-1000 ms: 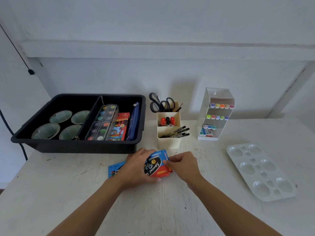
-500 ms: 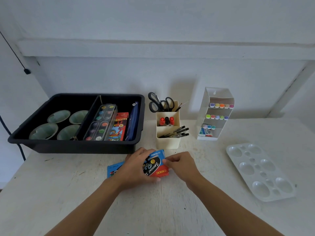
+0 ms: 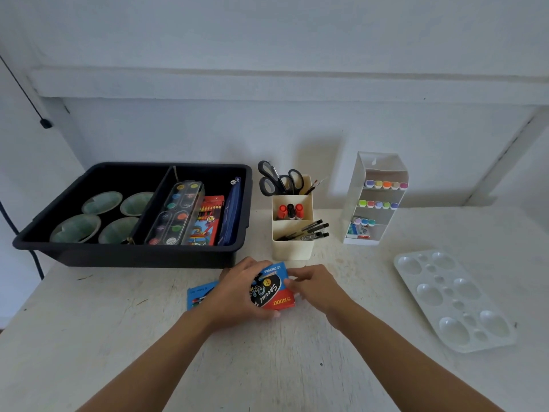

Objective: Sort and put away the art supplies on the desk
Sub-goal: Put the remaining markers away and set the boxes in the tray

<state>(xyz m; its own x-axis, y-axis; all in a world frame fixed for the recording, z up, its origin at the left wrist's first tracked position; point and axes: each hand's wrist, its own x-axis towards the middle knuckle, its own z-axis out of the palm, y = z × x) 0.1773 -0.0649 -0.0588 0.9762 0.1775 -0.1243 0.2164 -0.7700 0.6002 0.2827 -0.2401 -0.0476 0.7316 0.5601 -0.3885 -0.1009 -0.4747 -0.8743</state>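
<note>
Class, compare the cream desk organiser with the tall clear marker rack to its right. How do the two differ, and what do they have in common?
The cream desk organiser is opaque and low; the clear marker rack is see-through and taller. The organiser holds mixed tools: scissors, brushes, markers and pens. The rack holds only rows of markers with coloured caps. The organiser's compartments open upward in steps; the rack's shelves stack vertically. Both stand upright on the white desk and store supplies in tiers.

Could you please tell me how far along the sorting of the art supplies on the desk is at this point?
Much looks done: the black tray holds four bowls, a watercolour set and a pencil box; pens fill the cream organiser. In hand: both the left hand and right hand grip a crayon box. Left: a blue box under the left hand and the white palette.
</note>
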